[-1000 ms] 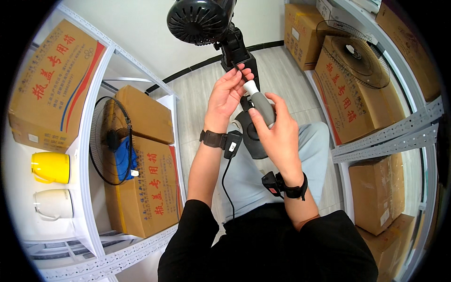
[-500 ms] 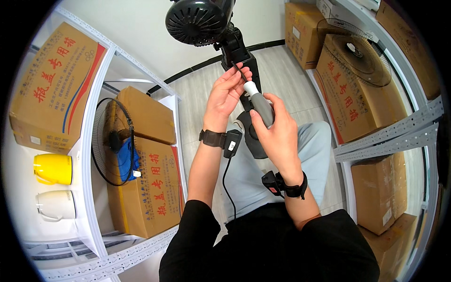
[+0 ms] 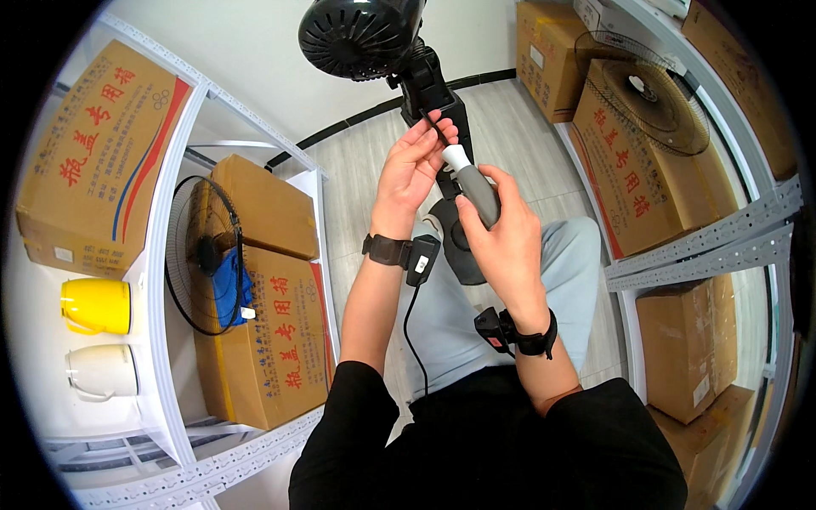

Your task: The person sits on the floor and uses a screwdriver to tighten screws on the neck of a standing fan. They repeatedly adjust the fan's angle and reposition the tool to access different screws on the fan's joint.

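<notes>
A screwdriver [image 3: 478,195] with a grey handle, a white collar and a dark shaft points up and left at the neck of a black standing fan [image 3: 422,81]. My right hand [image 3: 508,246] is closed round its handle, thumb along one side. Close to the fan's neck, my left hand [image 3: 408,174] pinches the thin dark shaft between its fingers, palm partly turned up. The fingers hide where the tip meets the fan. Above both hands is the fan's black vented motor housing [image 3: 361,38]. Its dark round base [image 3: 459,255] stands on the floor between my legs.
A black wire fan guard [image 3: 204,255] and a blue cloth [image 3: 228,289] lie against cardboard boxes [image 3: 285,340] on the left shelf, with yellow [image 3: 95,306] and white [image 3: 102,371] jugs nearby. Another guard [image 3: 650,98] rests on boxes on the right shelf.
My right hand and the screwdriver handle have shifted very slightly to the right, and the fingers sit a little differently on the handle. The left hand stays at the shaft.
</notes>
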A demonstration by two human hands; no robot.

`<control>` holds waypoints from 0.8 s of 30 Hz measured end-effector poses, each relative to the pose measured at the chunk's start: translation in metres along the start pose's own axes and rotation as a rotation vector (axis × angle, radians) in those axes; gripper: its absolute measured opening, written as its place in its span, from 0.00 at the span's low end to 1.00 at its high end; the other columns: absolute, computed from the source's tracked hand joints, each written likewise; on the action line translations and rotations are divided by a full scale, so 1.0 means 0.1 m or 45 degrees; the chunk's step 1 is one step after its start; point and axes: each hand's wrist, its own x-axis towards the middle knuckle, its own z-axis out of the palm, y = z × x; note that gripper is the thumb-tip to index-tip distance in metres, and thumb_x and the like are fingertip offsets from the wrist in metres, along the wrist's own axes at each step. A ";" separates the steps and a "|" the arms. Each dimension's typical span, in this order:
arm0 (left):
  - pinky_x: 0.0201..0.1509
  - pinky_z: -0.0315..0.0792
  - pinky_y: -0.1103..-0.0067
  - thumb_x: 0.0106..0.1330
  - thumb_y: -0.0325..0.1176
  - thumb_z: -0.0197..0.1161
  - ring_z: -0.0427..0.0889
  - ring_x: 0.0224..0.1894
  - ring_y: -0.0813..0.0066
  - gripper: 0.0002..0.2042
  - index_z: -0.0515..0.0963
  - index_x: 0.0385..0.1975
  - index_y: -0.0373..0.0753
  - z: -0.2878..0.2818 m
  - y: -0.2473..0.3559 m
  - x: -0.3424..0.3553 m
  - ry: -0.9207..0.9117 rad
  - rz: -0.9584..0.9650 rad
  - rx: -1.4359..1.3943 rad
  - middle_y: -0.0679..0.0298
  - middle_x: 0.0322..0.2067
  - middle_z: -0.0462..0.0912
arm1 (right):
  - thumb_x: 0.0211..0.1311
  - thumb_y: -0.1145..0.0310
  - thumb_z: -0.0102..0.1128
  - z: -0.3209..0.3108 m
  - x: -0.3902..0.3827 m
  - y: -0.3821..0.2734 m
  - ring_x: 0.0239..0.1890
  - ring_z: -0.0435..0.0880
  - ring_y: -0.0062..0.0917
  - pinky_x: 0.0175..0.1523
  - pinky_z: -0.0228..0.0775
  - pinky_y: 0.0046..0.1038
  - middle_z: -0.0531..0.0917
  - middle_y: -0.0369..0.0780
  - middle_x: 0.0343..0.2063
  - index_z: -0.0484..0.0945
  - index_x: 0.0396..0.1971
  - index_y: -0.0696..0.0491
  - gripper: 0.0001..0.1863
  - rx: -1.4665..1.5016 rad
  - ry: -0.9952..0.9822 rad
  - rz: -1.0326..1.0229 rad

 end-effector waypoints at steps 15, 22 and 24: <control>0.53 0.76 0.74 0.67 0.26 0.57 0.81 0.47 0.68 0.13 0.71 0.50 0.31 -0.02 -0.03 0.01 -0.007 0.008 0.046 0.56 0.43 0.80 | 0.55 0.69 0.61 0.00 -0.01 0.01 0.34 0.82 0.43 0.39 0.74 0.37 0.81 0.50 0.32 0.71 0.50 0.55 0.21 -0.032 -0.006 -0.009; 0.51 0.77 0.76 0.66 0.26 0.58 0.81 0.47 0.66 0.15 0.70 0.52 0.30 -0.11 -0.06 0.05 0.024 -0.023 0.009 0.53 0.45 0.80 | 0.54 0.69 0.62 0.00 0.01 -0.01 0.35 0.83 0.43 0.40 0.74 0.37 0.82 0.50 0.34 0.71 0.49 0.55 0.21 -0.023 -0.013 0.033; 0.53 0.77 0.75 0.67 0.26 0.57 0.80 0.47 0.66 0.15 0.70 0.52 0.30 0.05 -0.01 0.00 0.014 -0.022 0.016 0.53 0.45 0.79 | 0.54 0.69 0.62 0.00 0.02 0.01 0.35 0.83 0.43 0.40 0.74 0.37 0.82 0.50 0.34 0.71 0.49 0.55 0.21 -0.011 -0.010 0.048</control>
